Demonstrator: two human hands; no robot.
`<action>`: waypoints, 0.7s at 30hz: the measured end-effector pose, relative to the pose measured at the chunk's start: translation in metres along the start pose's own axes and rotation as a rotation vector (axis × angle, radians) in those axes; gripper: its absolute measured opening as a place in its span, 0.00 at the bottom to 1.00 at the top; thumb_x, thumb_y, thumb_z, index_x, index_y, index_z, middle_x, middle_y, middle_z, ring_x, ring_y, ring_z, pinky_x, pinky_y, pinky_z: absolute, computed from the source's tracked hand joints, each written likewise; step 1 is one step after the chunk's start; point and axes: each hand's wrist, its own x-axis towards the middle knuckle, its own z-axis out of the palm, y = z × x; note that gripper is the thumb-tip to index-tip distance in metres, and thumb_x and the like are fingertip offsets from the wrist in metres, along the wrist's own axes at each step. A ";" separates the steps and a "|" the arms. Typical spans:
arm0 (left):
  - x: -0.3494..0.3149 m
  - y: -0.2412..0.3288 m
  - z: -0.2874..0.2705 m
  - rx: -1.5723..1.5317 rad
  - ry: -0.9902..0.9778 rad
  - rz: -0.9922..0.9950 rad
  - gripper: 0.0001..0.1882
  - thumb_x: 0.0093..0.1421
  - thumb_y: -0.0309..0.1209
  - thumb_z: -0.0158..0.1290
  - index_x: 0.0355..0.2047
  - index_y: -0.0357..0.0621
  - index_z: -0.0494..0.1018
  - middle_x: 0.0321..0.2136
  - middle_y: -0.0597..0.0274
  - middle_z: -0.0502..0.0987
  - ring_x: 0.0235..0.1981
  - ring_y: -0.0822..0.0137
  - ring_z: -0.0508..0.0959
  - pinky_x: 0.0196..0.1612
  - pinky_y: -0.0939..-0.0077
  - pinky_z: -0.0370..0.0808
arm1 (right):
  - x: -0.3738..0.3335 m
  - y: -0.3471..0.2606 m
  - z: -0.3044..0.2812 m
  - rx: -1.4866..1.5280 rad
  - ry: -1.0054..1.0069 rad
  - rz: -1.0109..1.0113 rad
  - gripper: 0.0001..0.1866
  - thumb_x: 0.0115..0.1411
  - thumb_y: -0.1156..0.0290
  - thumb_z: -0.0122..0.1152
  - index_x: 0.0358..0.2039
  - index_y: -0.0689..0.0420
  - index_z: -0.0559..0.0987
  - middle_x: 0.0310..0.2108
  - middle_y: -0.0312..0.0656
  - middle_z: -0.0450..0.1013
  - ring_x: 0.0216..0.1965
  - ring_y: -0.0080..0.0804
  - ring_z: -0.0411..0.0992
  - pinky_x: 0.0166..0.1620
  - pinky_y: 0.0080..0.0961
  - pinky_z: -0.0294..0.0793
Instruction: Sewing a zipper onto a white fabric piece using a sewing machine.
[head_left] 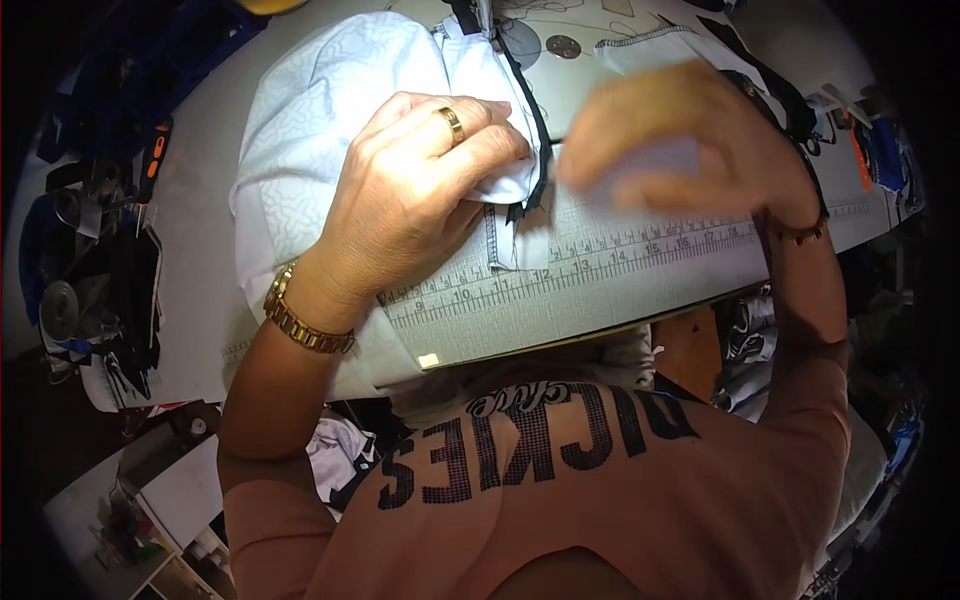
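White patterned fabric (300, 140) lies bunched on the sewing table, with a black strip (543, 165) along its right edge. My left hand (410, 175) rests on it, thumb and fingers closed on the fabric beside that strip. The fabric's far end reaches the metal presser foot (486, 18) of a sewing machine. To the right, my right hand (690, 140) is raised over the table and smeared by motion; whether it holds anything is hidden. A small white flap with a stitched edge (520, 240) sticks out below the left fingers.
A ruler scale (620, 255) runs along the table's near edge. Another white piece with a stitched edge (660, 48) lies far right, near black strips (750, 65). An orange-and-black-handled tool (155, 155) and a blue rack (110, 90) are at the left.
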 end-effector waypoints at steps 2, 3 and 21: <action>-0.001 0.000 -0.001 0.004 -0.005 0.007 0.14 0.43 0.25 0.61 0.33 0.44 0.75 0.35 0.64 0.80 0.41 0.64 0.79 0.45 0.71 0.71 | -0.002 0.007 -0.003 -0.597 0.170 0.219 0.11 0.56 0.73 0.59 0.39 0.60 0.80 0.37 0.43 0.76 0.37 0.35 0.76 0.41 0.26 0.75; -0.001 0.000 -0.002 0.015 -0.014 0.013 0.13 0.44 0.25 0.60 0.33 0.44 0.75 0.35 0.65 0.80 0.41 0.65 0.79 0.45 0.71 0.71 | -0.002 0.010 -0.001 -0.596 0.169 0.219 0.11 0.56 0.73 0.59 0.39 0.60 0.80 0.37 0.43 0.76 0.37 0.35 0.76 0.41 0.26 0.75; -0.003 -0.002 0.001 0.075 0.061 0.081 0.05 0.48 0.28 0.57 0.27 0.48 0.74 0.29 0.70 0.75 0.34 0.71 0.77 0.42 0.71 0.70 | 0.003 0.022 0.012 -0.725 0.209 0.072 0.12 0.50 0.80 0.59 0.38 0.62 0.78 0.38 0.42 0.71 0.39 0.38 0.69 0.42 0.31 0.70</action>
